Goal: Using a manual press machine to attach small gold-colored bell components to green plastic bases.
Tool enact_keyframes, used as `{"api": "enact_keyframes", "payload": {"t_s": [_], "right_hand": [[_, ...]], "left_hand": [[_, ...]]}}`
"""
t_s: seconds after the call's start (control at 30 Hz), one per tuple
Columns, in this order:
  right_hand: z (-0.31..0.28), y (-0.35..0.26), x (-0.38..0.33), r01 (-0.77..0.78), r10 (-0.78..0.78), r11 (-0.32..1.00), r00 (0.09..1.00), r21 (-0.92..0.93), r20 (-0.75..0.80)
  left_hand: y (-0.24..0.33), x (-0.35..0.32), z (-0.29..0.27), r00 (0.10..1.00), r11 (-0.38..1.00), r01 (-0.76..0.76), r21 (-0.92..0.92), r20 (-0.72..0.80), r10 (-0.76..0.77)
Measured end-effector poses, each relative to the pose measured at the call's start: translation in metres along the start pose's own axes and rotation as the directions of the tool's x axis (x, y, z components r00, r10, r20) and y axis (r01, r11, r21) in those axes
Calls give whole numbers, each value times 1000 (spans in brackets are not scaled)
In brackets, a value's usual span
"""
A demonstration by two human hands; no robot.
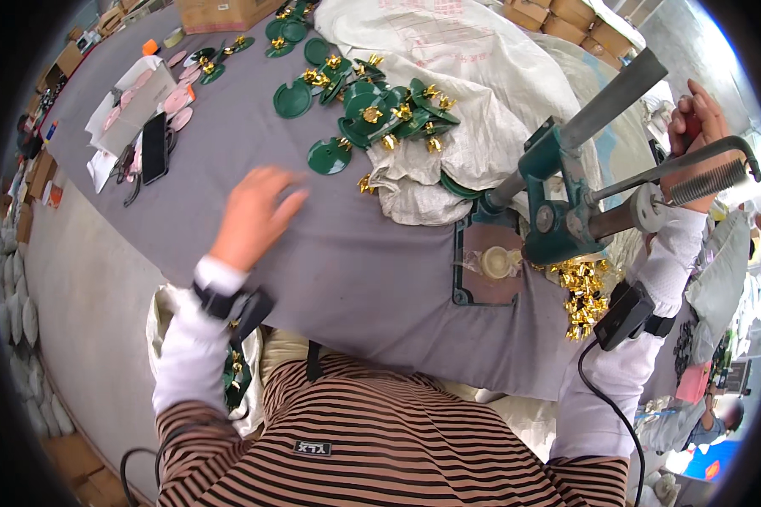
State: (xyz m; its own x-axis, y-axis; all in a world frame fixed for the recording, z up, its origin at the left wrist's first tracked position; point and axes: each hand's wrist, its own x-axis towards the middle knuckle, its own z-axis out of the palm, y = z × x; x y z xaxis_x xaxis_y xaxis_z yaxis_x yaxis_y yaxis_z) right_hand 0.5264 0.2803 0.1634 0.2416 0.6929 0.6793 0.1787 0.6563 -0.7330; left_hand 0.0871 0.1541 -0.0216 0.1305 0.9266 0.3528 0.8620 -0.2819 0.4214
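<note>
My left hand (258, 211) hovers over the grey-covered table with thumb and fingers apart, holding nothing; it is slightly blurred. At the right, my right hand (700, 139) is wrapped round the red knob (692, 128) of a green hand press (555, 198). On the press's base plate (482, 291) sits a pale round die (496, 263). A heap of shiny gold metal pieces (585, 296) lies right of the base. Beyond my left hand, green discs (329, 157), several with gold pieces attached, are scattered on the table and on a white woven sack (440, 59).
Farther left on the table lie a black phone (155, 149), pink discs (178, 100), a white open box (139, 97) and a tape roll (173, 37). A cardboard box (220, 14) stands at the back. Beside my left forearm, an open sack (166, 317) holds green discs.
</note>
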Motion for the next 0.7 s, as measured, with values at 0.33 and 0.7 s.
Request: {"api": "enact_keyframes", "payload": {"t_s": [0.33,0.7], "right_hand": [[15,-9,-4,-63,67,996,996,67,-51],[15,-1,-6,111,-118,984,992,136,45]], "left_hand": [[-38,161,113,981,974,-102,204,-143,132],[130,21,125,970,683,132,-719,235,60]]}}
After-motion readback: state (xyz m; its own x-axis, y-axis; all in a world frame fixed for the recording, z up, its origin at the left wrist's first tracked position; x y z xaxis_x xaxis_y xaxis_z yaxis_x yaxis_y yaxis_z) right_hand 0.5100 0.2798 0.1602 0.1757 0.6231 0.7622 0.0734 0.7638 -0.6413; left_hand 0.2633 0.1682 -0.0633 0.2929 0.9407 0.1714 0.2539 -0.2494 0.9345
